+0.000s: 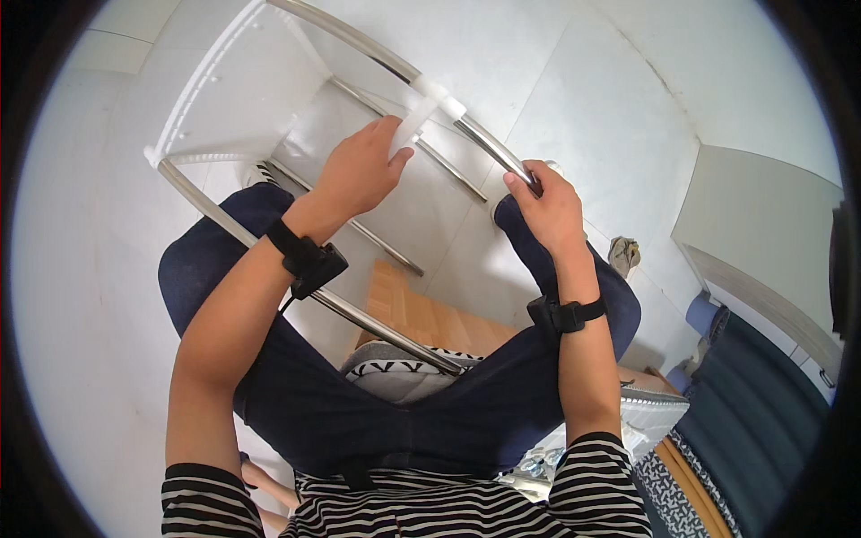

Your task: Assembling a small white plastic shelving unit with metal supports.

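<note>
Now, by the left hand [360,172], a white strip [415,122] is pinched beside a white sleeve [439,97]; the sleeved metal tube [489,144] is clasped by the right hand [549,208]. Farther off, a white panel [238,90] is seen.

The rack [377,52] is built of shiny steel tubes and lies tipped, the tubes slanting down from a clear-white panel [238,94] with ridged edges at its far end. A white band [438,97] circles the rack's upper right tube. A narrow, flat whitish strip [411,130] slants down-left from that band, inside the rack's outline.
</note>
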Motion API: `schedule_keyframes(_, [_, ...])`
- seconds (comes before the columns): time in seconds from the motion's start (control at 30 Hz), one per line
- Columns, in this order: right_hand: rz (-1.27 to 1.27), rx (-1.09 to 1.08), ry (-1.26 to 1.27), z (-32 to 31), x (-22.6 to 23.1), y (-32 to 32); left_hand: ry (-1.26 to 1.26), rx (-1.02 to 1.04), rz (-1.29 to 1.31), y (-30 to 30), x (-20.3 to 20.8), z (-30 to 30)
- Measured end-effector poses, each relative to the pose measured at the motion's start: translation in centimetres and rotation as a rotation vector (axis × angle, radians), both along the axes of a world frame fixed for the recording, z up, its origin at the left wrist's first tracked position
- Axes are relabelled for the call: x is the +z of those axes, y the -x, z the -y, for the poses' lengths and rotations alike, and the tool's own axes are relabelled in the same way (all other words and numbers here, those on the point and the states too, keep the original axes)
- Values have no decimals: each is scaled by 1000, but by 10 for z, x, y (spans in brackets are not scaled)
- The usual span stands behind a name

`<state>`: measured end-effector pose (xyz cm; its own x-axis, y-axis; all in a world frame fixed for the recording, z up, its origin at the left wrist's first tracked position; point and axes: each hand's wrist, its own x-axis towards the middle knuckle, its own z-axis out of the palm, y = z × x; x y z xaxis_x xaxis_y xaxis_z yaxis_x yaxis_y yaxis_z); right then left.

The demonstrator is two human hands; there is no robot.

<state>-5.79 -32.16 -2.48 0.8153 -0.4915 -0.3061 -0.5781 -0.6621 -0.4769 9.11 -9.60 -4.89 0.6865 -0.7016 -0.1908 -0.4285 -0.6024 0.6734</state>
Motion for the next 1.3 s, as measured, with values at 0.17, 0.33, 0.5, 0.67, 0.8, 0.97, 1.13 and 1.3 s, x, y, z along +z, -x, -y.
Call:
schedule_keyframes(0.17, [3,-3,-24,-1,0,1,43,16,-97,-2,-3,1])
schedule_keyframes(0.33, [87,-45,-80,-3,-3,1,78,34,-107,-1,-3,-1])
schedule_keyframes(0.5, [78,-25,-10,-2,-1,1,105,25,-108,-2,-6,0])
schedule_keyframes(0.67, [129,-21,69,-10,1,-3,128,21,-105,-1,-10,-4])
schedule_keyframes(0.8, [187,43,217,-12,0,-4,138,30,-76,-1,-13,-4])
schedule_keyframes(0.97, [59,-23,77,-9,0,-7,108,20,-68,1,-9,-2])
schedule_keyframes(1.13, [-28,-55,-146,6,5,-16,139,-28,-17,0,-14,-2])
schedule_keyframes(1.3, [-126,-56,-374,13,14,-25,126,-13,1,-1,-18,-2])
